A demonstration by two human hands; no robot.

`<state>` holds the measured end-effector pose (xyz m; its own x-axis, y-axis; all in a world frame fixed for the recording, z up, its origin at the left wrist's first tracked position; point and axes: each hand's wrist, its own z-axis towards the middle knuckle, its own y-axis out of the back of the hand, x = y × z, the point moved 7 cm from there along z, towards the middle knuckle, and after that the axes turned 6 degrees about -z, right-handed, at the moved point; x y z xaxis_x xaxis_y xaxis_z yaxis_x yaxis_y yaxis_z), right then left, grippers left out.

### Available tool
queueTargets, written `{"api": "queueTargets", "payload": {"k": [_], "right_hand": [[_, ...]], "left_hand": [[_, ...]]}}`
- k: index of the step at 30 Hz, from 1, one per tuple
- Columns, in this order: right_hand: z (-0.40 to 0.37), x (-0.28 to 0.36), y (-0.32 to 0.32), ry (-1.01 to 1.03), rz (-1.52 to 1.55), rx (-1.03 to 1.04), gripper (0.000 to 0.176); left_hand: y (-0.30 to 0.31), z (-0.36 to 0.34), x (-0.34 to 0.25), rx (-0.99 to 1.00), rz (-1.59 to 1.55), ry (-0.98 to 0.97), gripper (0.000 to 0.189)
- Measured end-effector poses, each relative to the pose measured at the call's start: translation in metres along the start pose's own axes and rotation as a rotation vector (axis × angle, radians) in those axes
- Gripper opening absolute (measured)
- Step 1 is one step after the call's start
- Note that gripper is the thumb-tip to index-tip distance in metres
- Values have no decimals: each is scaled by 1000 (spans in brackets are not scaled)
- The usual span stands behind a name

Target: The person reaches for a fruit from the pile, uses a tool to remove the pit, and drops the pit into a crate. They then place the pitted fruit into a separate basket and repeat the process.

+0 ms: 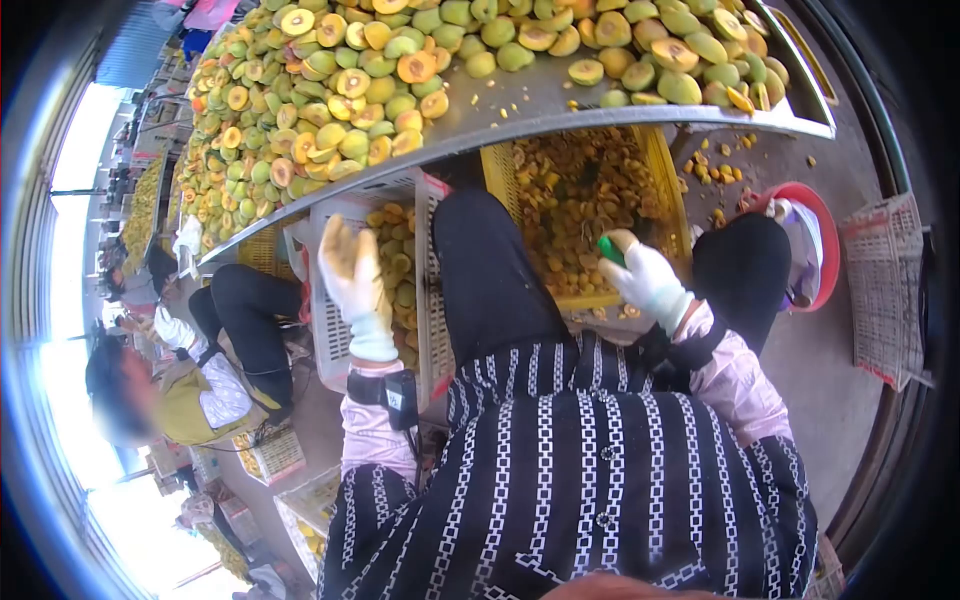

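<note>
Fruit [622,239] pinched in right hand [650,285] grip

You have two white-gloved hands, left hand [352,275] and right hand [648,283], one small green tool [611,250], one grey metal table [520,108], two slatted plastic crates, white crate [437,292] at ten o'clock and yellow crate [664,190] at one, and one round red basin [822,230] at three.

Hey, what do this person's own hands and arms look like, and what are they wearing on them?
Both hands wear white fabric gloves. The glove on the left hand is stained yellow across the palm, while the one on the right hand looks cleaner. Both forearms are covered by pale pink sleeves. A black device with a white label is strapped at the left wrist, and a dark strap crosses the right forearm.
</note>
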<state>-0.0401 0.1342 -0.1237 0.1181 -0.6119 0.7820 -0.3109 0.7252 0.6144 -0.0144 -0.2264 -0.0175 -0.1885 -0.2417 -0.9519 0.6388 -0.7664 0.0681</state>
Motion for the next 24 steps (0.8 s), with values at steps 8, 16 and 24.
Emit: {"api": "queueTargets", "payload": {"k": [8, 16, 24], "right_hand": [[19, -10, -10, -79, -139, 170, 31], [31, -12, -8, -95, -161, 164, 34], [20, 0, -27, 98, -150, 210, 43]], "left_hand": [[-173, 131, 76, 463, 834, -317, 46], [-227, 142, 91, 701, 1259, -323, 53], [-182, 77, 59, 365, -1164, 892, 28]]}}
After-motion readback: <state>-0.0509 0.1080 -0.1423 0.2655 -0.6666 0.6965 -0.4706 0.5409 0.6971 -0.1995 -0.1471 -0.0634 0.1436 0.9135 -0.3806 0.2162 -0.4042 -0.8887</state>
